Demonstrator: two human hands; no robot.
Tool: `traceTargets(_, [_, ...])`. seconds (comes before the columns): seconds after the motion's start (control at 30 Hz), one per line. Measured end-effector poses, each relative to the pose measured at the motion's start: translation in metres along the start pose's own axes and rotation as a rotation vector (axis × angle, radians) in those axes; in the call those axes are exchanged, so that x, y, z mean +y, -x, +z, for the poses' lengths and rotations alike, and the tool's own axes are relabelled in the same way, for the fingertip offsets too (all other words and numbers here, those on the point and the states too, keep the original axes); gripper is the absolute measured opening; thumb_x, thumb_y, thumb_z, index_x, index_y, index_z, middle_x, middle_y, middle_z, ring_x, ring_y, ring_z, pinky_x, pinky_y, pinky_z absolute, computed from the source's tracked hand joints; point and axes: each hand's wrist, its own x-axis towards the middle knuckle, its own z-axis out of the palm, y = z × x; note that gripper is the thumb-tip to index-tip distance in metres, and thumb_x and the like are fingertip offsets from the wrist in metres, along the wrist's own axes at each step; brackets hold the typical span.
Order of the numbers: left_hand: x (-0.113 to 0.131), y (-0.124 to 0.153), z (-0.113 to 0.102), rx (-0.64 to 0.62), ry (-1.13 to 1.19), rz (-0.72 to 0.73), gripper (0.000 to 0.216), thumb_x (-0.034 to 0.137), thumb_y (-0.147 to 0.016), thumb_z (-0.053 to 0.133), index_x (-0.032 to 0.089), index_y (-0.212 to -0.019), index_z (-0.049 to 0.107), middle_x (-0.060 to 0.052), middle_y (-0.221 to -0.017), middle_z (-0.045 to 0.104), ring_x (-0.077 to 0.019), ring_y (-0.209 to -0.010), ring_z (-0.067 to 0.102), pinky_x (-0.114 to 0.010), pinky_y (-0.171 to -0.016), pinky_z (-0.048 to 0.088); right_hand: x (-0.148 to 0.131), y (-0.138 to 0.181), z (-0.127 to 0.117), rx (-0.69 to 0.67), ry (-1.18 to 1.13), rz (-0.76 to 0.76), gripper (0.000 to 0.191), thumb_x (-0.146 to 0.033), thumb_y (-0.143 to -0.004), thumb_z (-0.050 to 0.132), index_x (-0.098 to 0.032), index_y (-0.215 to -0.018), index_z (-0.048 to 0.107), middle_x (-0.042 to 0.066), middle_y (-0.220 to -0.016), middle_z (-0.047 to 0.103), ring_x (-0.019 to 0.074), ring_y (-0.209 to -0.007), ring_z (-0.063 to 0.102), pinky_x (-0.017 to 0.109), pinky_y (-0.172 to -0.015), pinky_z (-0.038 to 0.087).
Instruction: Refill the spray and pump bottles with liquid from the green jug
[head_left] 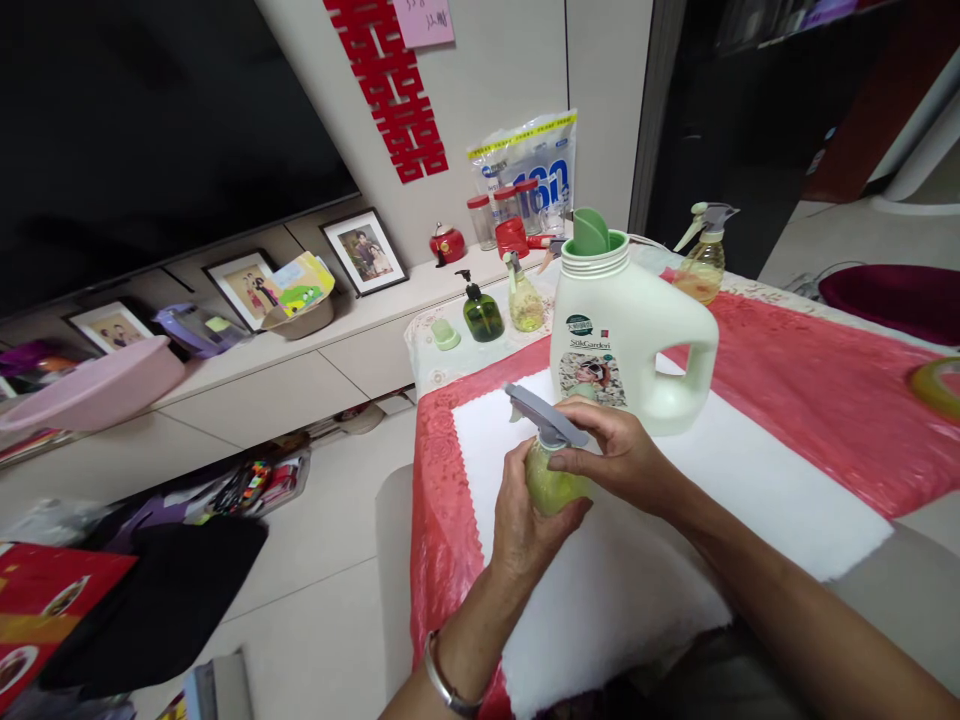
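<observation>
Forearms (765,570) come in closest, left wrist wearing a silver bangle (448,682), both over a white sheet (615,620) on the table. Sheet's zigzag left edge runs just inside the edge of the red plastic cover (795,385). Past that, the table side drops to pale floor tiles (315,570), so the widest room to move is on the left. Forward is tighter: big pale-green jug (637,320) stands upright on the sheet just behind the hands, green cup (590,230) seated in its mouth, handle to the right. Sheet carries on right of the jug until the red cover takes over; tape roll (937,390) sits out at the far right.

Left hand (517,525): curled round the body of a small spray bottle (553,480), thumb across the lower front. Right hand (626,455): part closed, thumb at the neck, fingers on the back of the grey spray head (540,412), pinching there. Can't tell how hard.

Bottle is between the two palms, yellow-green, nozzle end pointing left. Can't tell from here if its base touches the sheet. Dark green pump bottle (484,315) and a second spray bottle (526,305) stand farther back, well apart from the hands.
</observation>
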Motion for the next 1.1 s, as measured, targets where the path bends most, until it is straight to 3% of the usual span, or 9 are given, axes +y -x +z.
traceTargets(0.1, [0.001, 0.000, 0.000, 0.004, 0.004, 0.016, 0.072, 0.035, -0.065, 0.083, 0.027, -0.127, 0.048, -0.008, -0.125, 0.062, -0.0306, -0.119, 0.060, -0.044, -0.100, 0.047, 0.003, 0.001, -0.002, -0.022, -0.011, 0.021, 0.036, -0.041, -0.081, 0.077, -0.016, -0.106, 0.069, 0.005, -0.105, 0.062, 0.0148, -0.101, 0.058, 0.027, -0.093, 0.048])
traceTargets(0.17, [0.001, 0.000, 0.000, 0.005, 0.004, 0.016, 0.073, 0.035, -0.065, 0.083, 0.027, -0.128, 0.048, -0.009, -0.127, 0.061, -0.0308, -0.120, 0.059, -0.044, -0.101, 0.047, 0.005, 0.002, -0.005, -0.071, -0.048, 0.040, 0.051, -0.044, -0.083, 0.075, -0.017, -0.124, 0.064, 0.008, -0.117, 0.061, 0.0179, -0.113, 0.059, 0.031, -0.101, 0.048])
traceTargets(0.27, [0.000, 0.000, 0.000, -0.003, -0.012, 0.005, 0.076, 0.036, -0.066, 0.084, 0.026, -0.130, 0.045, -0.011, -0.132, 0.059, -0.0312, -0.123, 0.057, -0.045, -0.103, 0.045, 0.007, 0.004, -0.008, -0.156, -0.206, 0.128, 0.077, -0.047, -0.089, 0.068, -0.016, -0.152, 0.037, 0.015, -0.134, 0.054, 0.0211, -0.126, 0.055, 0.038, -0.108, 0.048])
traceTargets(0.37, [-0.001, 0.000, 0.000, -0.015, -0.008, -0.002, 0.078, 0.036, -0.067, 0.083, 0.025, -0.132, 0.043, -0.012, -0.136, 0.057, -0.0310, -0.128, 0.055, -0.045, -0.107, 0.043, 0.005, 0.005, -0.008, -0.166, -0.329, 0.208, 0.090, -0.046, -0.092, 0.065, -0.014, -0.159, 0.016, 0.017, -0.132, 0.054, 0.0201, -0.122, 0.058, 0.039, -0.108, 0.048])
traceTargets(0.47, [-0.001, 0.001, 0.000, -0.016, 0.016, 0.010, 0.079, 0.038, -0.067, 0.083, 0.025, -0.133, 0.043, -0.011, -0.139, 0.055, -0.0308, -0.130, 0.053, -0.044, -0.108, 0.042, 0.002, 0.005, -0.005, -0.105, -0.294, 0.194, 0.096, -0.042, -0.091, 0.066, -0.017, -0.162, 0.005, 0.014, -0.126, 0.059, 0.0185, -0.117, 0.060, 0.038, -0.105, 0.050])
traceTargets(0.8, [-0.003, 0.001, 0.001, 0.034, -0.072, 0.033, 0.073, 0.041, -0.064, 0.085, 0.023, -0.125, 0.048, -0.012, -0.125, 0.061, -0.0312, -0.115, 0.062, -0.043, -0.093, 0.053, 0.003, 0.009, 0.005, 0.076, 0.076, -0.045, 0.094, -0.023, -0.086, 0.066, -0.030, -0.162, 0.010, -0.001, -0.104, 0.061, 0.0109, -0.100, 0.060, 0.032, -0.106, 0.048])
traceTargets(1.1, [-0.007, 0.001, 0.004, 0.050, -0.023, 0.046, 0.071, 0.038, -0.067, 0.084, 0.025, -0.128, 0.048, -0.014, -0.128, 0.059, -0.0350, -0.118, 0.060, -0.049, -0.096, 0.051, 0.008, 0.016, 0.030, 0.291, 0.113, 0.010, 0.085, -0.027, -0.089, 0.064, -0.034, -0.159, 0.017, 0.000, -0.115, 0.064, 0.0124, -0.109, 0.062, 0.031, -0.103, 0.052])
